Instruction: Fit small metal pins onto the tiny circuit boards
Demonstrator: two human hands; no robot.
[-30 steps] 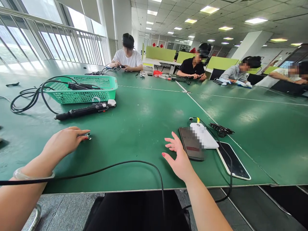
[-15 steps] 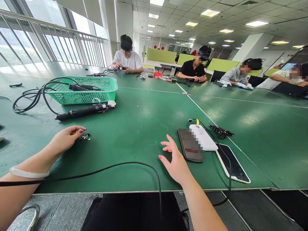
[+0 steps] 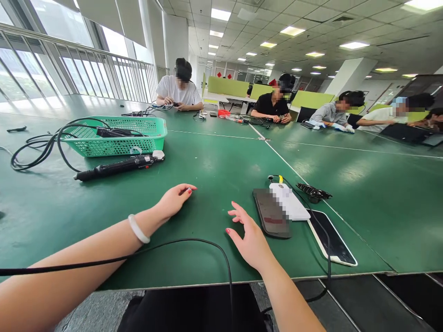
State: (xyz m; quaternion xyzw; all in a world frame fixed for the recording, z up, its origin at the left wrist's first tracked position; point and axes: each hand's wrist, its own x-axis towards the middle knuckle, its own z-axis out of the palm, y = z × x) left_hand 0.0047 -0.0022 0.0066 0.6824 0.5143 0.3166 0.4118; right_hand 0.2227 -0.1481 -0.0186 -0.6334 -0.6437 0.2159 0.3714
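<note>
My left hand (image 3: 175,199) rests on the green table (image 3: 214,166) with its fingers curled together, the tips pointing right; whatever is in them is hidden. My right hand (image 3: 249,234) hovers just above the table with its fingers spread and holds nothing. It is a little left of a dark phone (image 3: 272,214) lying flat. A white power bank (image 3: 289,202) lies against the phone's right side. The two hands are about a hand's width apart.
A white-edged tablet (image 3: 331,236) and a black clip (image 3: 314,192) lie to the right. A black electric screwdriver (image 3: 117,166), a green basket (image 3: 116,136) and coiled cables (image 3: 31,150) sit at the left. A black cable (image 3: 194,242) loops near the front edge. Several people work at the far side.
My left hand has slid right from the small metal parts at the left to the middle of the table, fingers now curled. My right hand has barely moved.
</note>
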